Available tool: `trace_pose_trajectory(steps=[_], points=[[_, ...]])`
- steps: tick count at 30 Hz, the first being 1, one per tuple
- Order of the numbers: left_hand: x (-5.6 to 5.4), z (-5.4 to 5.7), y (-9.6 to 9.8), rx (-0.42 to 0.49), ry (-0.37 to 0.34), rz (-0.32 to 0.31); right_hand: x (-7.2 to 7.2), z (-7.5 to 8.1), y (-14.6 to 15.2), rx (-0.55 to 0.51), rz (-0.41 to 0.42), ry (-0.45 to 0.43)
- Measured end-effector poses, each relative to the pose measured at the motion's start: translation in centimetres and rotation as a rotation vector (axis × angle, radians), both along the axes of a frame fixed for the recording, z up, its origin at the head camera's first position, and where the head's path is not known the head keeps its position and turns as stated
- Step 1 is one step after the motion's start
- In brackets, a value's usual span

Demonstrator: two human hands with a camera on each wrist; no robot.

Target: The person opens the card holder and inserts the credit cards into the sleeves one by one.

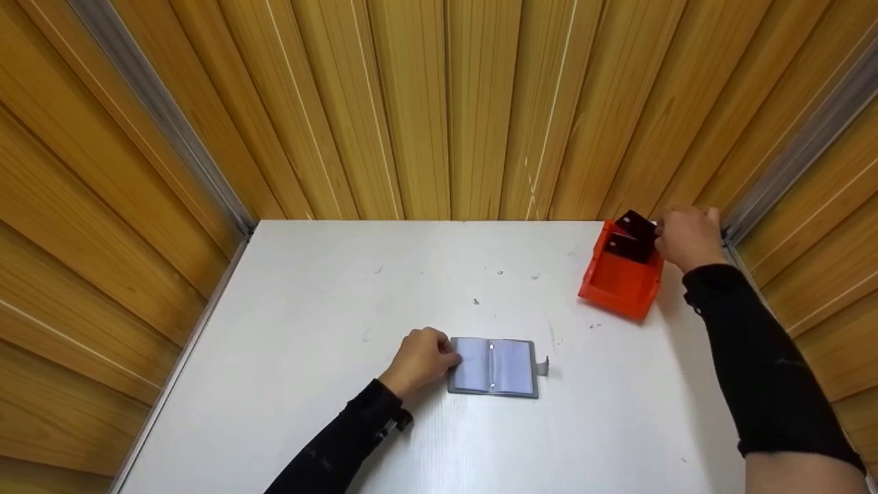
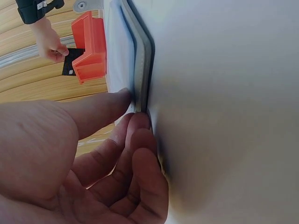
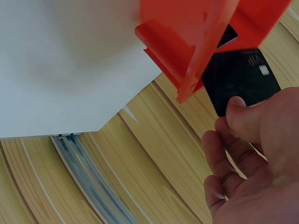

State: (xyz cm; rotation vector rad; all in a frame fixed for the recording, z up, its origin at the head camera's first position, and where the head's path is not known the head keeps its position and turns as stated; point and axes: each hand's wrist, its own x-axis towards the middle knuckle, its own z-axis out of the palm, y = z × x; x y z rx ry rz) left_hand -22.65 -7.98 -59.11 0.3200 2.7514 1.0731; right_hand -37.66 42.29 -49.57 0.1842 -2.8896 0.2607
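A grey card holder lies open on the table, its clear sleeves showing and its snap strap pointing right. My left hand pinches its left edge, thumb on the sleeve and fingers at the cover's rim, as the left wrist view shows. At the far right, my right hand pinches a black card with a chip and "VIP" lettering, at the rim of an orange bin. Another dark card stands inside the bin, partly hidden by its wall in the right wrist view.
The white table carries small dark scuff marks. Wood-patterned panels wall it in at the back and both sides, with metal strips in the corners. The bin stands near the back right corner.
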Motion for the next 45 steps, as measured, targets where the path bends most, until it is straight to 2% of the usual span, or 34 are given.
trace_pose_trajectory(steps=[8,13,16,24,29,34,39,45], points=[[0.0,0.1,-0.3,0.015,-0.008,0.006,0.4,1.2,-1.7,-0.083,-0.001,-0.102],[-0.1,0.3,-0.3,0.016,-0.029,0.009,1.2,2.4,-3.1,-0.158,-0.023,-0.19],[-0.1,0.4,-0.4,0.016,-0.025,0.007,1.7,2.9,-4.4,-0.167,-0.008,-0.21],[0.0,0.3,-0.5,0.017,0.019,-0.001,4.2,3.8,-9.5,-0.171,0.035,-0.258],[0.0,0.5,-0.4,0.017,0.007,0.007,6.2,4.2,-13.1,-0.266,0.114,-0.3],[0.0,0.8,-0.3,0.01,-0.023,0.027,8.5,3.5,-16.8,-0.356,0.192,-0.379],[0.1,0.9,0.0,0.017,-0.017,0.018,10.2,1.9,-19.5,-0.33,0.257,-0.429],[0.0,0.8,0.3,0.021,-0.019,0.02,11.8,0.0,-20.8,-0.32,0.305,-0.457]])
